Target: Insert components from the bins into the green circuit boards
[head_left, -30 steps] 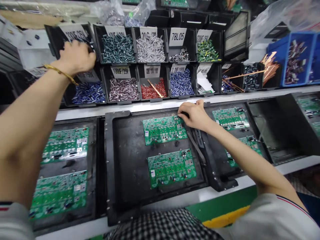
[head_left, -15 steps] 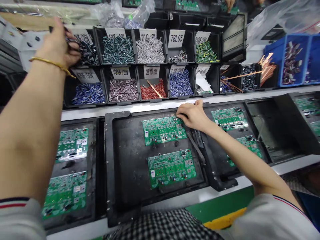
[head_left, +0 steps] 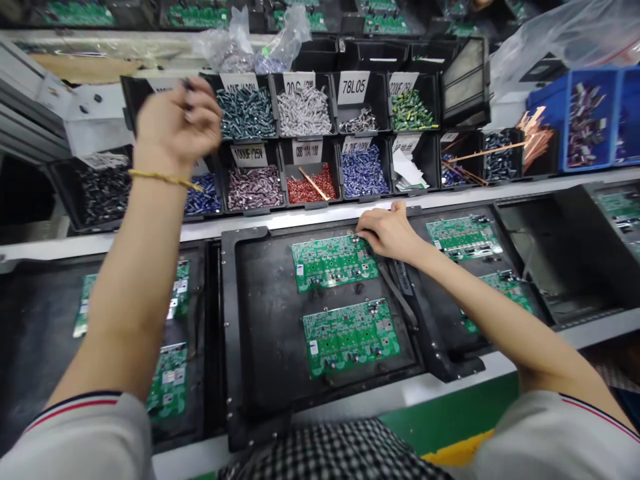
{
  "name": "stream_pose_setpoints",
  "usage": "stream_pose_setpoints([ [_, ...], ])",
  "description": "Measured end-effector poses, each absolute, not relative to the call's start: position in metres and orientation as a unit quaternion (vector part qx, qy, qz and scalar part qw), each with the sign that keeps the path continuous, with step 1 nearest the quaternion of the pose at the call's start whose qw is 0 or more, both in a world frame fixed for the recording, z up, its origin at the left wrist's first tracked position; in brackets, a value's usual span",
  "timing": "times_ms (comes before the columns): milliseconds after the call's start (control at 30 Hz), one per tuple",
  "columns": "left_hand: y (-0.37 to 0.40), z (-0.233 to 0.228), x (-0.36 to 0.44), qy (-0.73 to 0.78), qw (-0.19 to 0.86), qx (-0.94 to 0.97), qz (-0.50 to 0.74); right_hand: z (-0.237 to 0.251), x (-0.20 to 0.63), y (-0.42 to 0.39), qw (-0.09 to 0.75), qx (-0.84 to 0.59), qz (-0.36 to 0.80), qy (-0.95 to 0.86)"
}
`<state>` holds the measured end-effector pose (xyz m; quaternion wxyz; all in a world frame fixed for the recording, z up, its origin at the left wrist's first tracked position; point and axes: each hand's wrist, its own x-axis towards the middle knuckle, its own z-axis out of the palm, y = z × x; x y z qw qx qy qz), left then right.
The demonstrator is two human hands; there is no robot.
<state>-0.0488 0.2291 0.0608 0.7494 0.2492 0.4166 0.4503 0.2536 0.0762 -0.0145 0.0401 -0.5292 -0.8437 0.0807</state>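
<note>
My left hand (head_left: 181,125) is raised in front of the upper left bins, blurred by motion. Its fingers are curled around small dark capacitors (head_left: 189,107), of which only bits show. At the top right corner of the upper circuit board (head_left: 334,262), my right hand (head_left: 386,230) has its thumb and fingertips pinched together. Whatever is between those fingertips is hidden. A second green circuit board (head_left: 351,337) lies below the first, both in the black tray (head_left: 263,293). Small components stand on both boards.
Labelled black bins hold teal capacitors (head_left: 246,112), white-grey parts (head_left: 303,111), red capacitors (head_left: 313,185) and blue capacitors (head_left: 364,171). Further right stands a blue bin (head_left: 590,127). Neighbouring trays with boards (head_left: 464,237) flank mine. A copper-coloured strip (head_left: 314,184) lies across the red parts.
My left hand has moved right and slightly down, away from the bin of dark capacitors. The view has shifted a little to the left. My right hand stays at the board's corner.
</note>
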Motion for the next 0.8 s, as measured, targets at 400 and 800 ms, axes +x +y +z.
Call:
stream_pose_setpoints([
  [400, 0.034, 0.006, 0.037, 0.444, 0.849, 0.146, 0.247, 0.014, 0.227, 0.037, 0.197, -0.570, 0.194, -0.774],
  [800, 0.031, 0.019, 0.045, 0.412, 0.858, 0.189, 0.240, 0.043, 0.202, -0.004, 0.091, -0.526, 0.006, -0.846],
])
